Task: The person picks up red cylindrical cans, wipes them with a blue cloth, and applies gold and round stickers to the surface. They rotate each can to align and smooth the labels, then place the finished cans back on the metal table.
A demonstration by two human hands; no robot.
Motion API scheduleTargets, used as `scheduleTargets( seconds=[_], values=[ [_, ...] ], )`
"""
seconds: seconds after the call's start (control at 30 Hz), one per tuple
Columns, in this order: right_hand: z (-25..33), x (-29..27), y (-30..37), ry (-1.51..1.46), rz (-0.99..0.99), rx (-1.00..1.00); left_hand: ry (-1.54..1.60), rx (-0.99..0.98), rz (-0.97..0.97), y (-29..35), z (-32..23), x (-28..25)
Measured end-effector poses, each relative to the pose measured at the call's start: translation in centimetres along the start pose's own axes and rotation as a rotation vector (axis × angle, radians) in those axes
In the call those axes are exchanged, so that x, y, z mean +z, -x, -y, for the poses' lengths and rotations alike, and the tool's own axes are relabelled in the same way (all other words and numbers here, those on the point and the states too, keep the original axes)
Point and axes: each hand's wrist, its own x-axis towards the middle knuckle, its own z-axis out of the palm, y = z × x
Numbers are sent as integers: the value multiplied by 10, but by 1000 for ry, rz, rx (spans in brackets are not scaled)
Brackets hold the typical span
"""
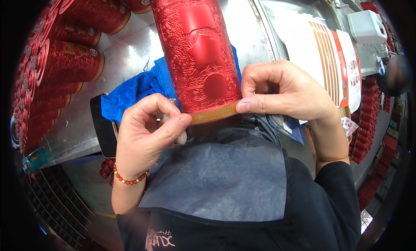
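Red embossed metal fills the middle of the view: a tall red canister (197, 51) lies lengthwise from twelve o'clock down to the centre, its gold-banded end toward the person. The right hand (281, 90) has its grip closed on that end, thumb pressed flat along the gold rim at the canister's four o'clock corner, fingers curled above. The left hand (145, 134) pinches closed at the seven o'clock corner, thumb and forefinger meeting just at the rim, with a small pale wad (180, 136) tucked under them; what the wad is I cannot tell. A red bead bracelet (128, 178) circles that wrist.

Under the canister lies a blue cloth (130, 90), spreading toward nine o'clock over the shiny steel tabletop (125, 47). Below the hands, at six o'clock, a grey apron (216, 177) covers the person's lap. More red canisters (71, 60) are stacked on their sides from nine to eleven o'clock. At two o'clock sit striped paper sheets (329, 47) and, beyond them, a white plastic jug (366, 27).
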Motion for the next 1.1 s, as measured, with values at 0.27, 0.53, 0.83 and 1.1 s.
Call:
scheduleTargets(
  seconds=[0.27, 0.53, 0.83, 1.1],
  values=[
    [0, -2, -1, 53, 6, -5, 6, 12, -11, -1, 2, 2],
    [0, -4, -2, 55, 26, 20, 35, 4, 4, 0, 2, -1],
    [2, -2, -2, 76, 12, 17, 11, 11, 6, 0, 4, -3],
    [0, -2, -3, 71, 10, 0, -1, 5, -4, -1, 4, -1]
  ],
)
